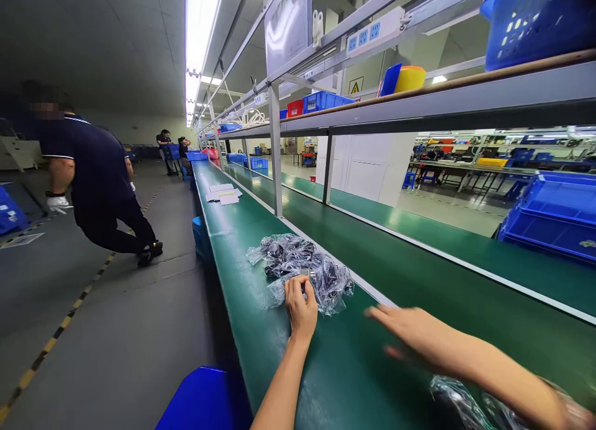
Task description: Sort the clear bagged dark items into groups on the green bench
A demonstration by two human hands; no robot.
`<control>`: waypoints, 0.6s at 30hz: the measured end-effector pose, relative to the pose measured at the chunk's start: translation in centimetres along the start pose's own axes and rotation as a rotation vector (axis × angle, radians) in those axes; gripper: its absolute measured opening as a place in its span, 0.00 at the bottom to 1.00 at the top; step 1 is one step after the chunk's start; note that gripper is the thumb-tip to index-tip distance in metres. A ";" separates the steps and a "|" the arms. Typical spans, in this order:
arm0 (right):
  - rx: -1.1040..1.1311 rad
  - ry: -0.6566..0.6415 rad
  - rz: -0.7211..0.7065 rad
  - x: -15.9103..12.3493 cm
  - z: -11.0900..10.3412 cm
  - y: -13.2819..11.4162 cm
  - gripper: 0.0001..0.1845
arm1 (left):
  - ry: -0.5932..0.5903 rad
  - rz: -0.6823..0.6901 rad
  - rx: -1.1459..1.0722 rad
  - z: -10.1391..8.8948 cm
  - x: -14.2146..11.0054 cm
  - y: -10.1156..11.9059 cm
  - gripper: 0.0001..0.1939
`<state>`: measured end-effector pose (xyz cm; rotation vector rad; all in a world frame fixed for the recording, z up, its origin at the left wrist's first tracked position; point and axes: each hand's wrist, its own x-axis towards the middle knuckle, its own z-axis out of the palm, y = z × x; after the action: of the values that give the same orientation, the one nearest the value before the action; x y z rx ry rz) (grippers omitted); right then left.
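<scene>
My left hand (300, 306) rests on the green bench (242, 275) with its fingers curled onto the near edge of a pile of clear plastic bags holding dark cables (298, 265). My right hand (410, 334) hovers flat over the green surface to the right, fingers stretched out toward the pile, holding nothing; it is slightly blurred. Under my right forearm lies another clear bag with dark contents (470, 405).
A white rail (335, 256) divides the bench from a green conveyor belt (442, 262). Blue crates (554, 216) sit at right, papers (223, 194) farther along. Shelves with bins run overhead. A person in dark clothes (97, 182) strides on the floor at left; a blue bin (205, 402) stands below.
</scene>
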<state>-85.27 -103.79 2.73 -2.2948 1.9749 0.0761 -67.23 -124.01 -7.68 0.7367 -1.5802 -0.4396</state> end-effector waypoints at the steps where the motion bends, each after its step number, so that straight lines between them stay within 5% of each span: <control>1: -0.051 0.122 -0.020 3.5 -0.6 -0.5 0.37 | -0.003 0.009 0.013 -0.1 -0.1 -0.2 0.07; 4: -0.178 0.247 -0.082 12.2 -1.2 -0.9 0.22 | 0.023 0.013 0.066 -0.4 0.0 -0.8 0.06; 7: -0.156 0.217 -0.177 13.6 -0.9 0.3 0.13 | 0.076 -0.015 0.114 -0.5 0.2 -1.2 0.07; 11: -0.118 0.060 -0.152 5.1 -0.5 2.9 0.14 | 0.073 -0.072 0.109 -0.1 0.4 -1.5 0.09; 15: -0.047 -0.274 0.195 -4.6 -1.3 4.1 0.18 | 0.012 -0.138 0.131 0.4 0.2 -1.5 0.12; 18: 0.073 -0.415 0.384 -8.2 -2.1 4.1 0.18 | -0.082 -0.210 0.247 0.4 0.0 -1.3 0.19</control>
<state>-90.68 -96.55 5.55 -1.6557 2.1059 0.4625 -67.40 -125.04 -8.63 1.0928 -1.6587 -0.4357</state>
